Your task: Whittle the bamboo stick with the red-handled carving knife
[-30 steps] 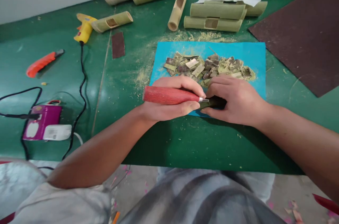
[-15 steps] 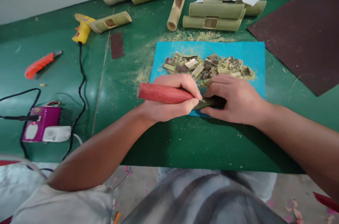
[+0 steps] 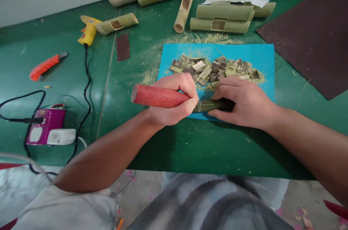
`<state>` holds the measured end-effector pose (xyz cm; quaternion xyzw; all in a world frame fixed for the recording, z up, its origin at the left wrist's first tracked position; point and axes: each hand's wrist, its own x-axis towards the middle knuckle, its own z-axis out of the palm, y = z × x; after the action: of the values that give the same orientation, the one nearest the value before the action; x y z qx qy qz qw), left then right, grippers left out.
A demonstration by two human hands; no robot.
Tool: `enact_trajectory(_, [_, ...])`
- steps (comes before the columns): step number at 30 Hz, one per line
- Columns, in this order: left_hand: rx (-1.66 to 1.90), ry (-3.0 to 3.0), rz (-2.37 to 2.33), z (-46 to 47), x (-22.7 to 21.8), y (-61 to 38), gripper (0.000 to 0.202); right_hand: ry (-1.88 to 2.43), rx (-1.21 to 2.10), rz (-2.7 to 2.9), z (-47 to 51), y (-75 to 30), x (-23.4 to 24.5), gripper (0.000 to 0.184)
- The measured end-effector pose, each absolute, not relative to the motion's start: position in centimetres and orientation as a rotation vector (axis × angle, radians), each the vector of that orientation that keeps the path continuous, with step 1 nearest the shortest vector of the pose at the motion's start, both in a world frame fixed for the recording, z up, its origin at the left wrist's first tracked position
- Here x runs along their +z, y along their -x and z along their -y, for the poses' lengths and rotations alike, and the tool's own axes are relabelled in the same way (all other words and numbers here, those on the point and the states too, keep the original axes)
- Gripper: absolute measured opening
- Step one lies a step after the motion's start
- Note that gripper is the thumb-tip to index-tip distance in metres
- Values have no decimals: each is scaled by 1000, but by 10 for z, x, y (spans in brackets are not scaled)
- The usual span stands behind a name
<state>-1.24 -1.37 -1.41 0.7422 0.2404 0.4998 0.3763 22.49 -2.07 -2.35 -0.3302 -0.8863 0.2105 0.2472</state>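
Note:
My left hand (image 3: 176,96) is closed around the red wooden handle (image 3: 159,96) of a carving tool. Its butt end points left, while its tip lies behind my fingers at the left end of a dark green bamboo piece (image 3: 208,105). Closed over the right part of that bamboo is my right hand (image 3: 241,101), with thumb and fingers on either side of it. The bamboo lies over the near edge of a blue sheet (image 3: 261,52). Just beyond my hands, bamboo chips and shavings (image 3: 205,72) are heaped on the sheet.
Cut bamboo tubes (image 3: 220,24) with openings line the back of the green table (image 3: 152,146). On the left are a yellow glue gun (image 3: 88,32), an orange utility knife (image 3: 45,67) and a purple power box (image 3: 45,125) with cords. A brown board (image 3: 312,38) lies at right.
My left hand has drawn the carving tool back to the left, uncovering more of the bamboo's left end. My right hand keeps its hold. The whole view has shifted slightly.

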Motion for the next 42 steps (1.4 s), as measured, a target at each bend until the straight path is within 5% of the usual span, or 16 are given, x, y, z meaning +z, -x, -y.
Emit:
enact_trajectory(12, [1194, -1905, -664, 15, -11, 15, 2, 891, 592, 2423, 21, -224, -22, 18])
enact_trajectory(26, [856, -1898, -799, 16, 1, 17, 16, 886, 627, 2408, 20, -223, -23, 19])
enact_trajectory(33, [880, -1985, -818, 17, 5, 9, 4, 897, 621, 2414, 20, -223, -22, 18])
enact_trajectory(42, [1155, -1945, -766, 18, -8, 12, 21, 935, 621, 2419, 21, -224, -20, 19])
